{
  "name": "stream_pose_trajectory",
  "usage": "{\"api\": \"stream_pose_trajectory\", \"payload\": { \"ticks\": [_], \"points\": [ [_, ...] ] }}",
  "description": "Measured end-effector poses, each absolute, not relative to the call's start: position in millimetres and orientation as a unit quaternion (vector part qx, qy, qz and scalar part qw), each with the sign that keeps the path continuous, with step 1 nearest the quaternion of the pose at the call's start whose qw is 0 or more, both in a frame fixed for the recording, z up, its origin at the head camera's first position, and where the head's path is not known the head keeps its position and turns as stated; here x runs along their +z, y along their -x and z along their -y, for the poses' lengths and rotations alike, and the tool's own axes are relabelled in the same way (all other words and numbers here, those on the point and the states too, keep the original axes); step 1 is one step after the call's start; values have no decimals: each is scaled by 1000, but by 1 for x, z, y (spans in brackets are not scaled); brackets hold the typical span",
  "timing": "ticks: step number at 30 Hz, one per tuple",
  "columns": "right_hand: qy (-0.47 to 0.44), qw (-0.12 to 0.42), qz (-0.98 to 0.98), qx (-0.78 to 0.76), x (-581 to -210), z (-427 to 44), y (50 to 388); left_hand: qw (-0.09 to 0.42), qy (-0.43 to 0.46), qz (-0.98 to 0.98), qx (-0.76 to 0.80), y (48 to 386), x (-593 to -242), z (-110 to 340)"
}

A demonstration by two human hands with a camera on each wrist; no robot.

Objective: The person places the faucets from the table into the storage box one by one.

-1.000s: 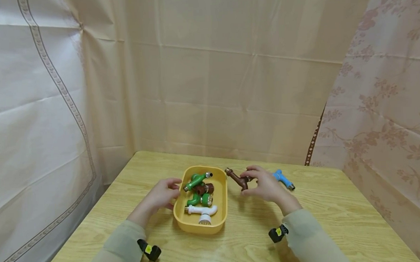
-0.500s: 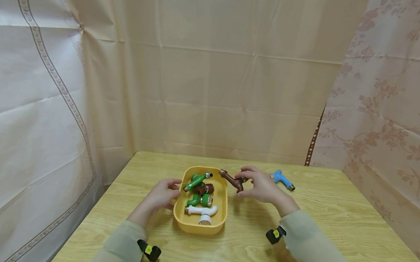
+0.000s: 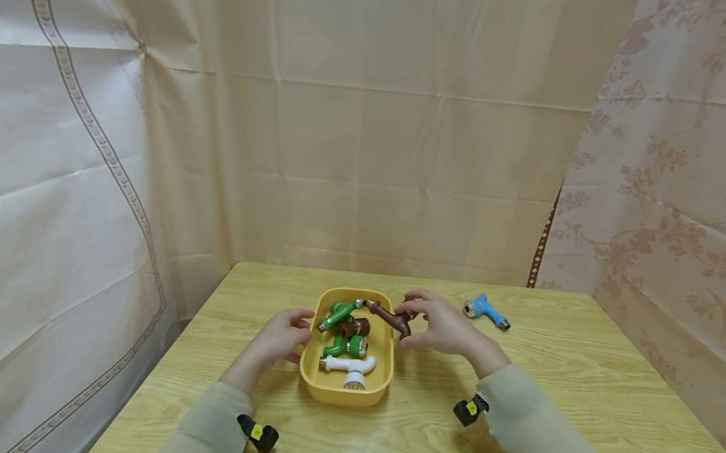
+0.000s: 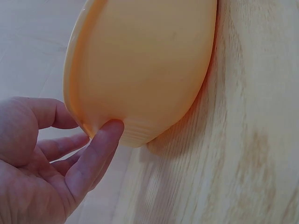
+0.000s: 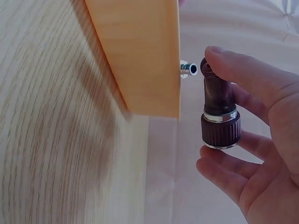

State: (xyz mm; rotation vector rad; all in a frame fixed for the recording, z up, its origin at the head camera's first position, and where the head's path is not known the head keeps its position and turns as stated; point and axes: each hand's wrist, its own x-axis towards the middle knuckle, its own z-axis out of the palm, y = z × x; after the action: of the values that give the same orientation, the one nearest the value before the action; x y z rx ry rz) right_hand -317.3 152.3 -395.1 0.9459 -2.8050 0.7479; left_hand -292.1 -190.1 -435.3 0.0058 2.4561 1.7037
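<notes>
In the head view my right hand [image 3: 443, 326] grips a brown tap [image 3: 391, 314] between thumb and fingers, its threaded end reaching over the right rim of a yellow bin [image 3: 349, 396]. The right wrist view shows the held tap's ribbed cap [image 5: 221, 129] pointing down. My left hand [image 3: 280, 337] rests against the bin's left side. Its relaxed fingers [image 4: 96, 156] touch the outer wall in the left wrist view. Inside the bin lie an upper green tap [image 3: 341, 314], another brown tap [image 3: 354, 327], a lower green tap [image 3: 338, 346] and a white tap [image 3: 349, 365].
A blue tap [image 3: 488, 310] lies on the wooden table [image 3: 546, 374], to the right of my right hand. Cloth curtains [image 3: 395, 130] hang behind the table and on both sides.
My right hand has moved left with the brown tap, from beside the bin to its right rim. More of the blue tap shows now. The left hand and bin have stayed put.
</notes>
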Motion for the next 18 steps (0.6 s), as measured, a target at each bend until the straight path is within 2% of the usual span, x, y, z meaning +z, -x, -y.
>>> {"api": "stream_pose_trajectory", "payload": {
  "ticks": [18],
  "points": [
    [-359,27,900,247,-396,-132,311,78,-6,-809,583,294,-439,192]
  ]
}}
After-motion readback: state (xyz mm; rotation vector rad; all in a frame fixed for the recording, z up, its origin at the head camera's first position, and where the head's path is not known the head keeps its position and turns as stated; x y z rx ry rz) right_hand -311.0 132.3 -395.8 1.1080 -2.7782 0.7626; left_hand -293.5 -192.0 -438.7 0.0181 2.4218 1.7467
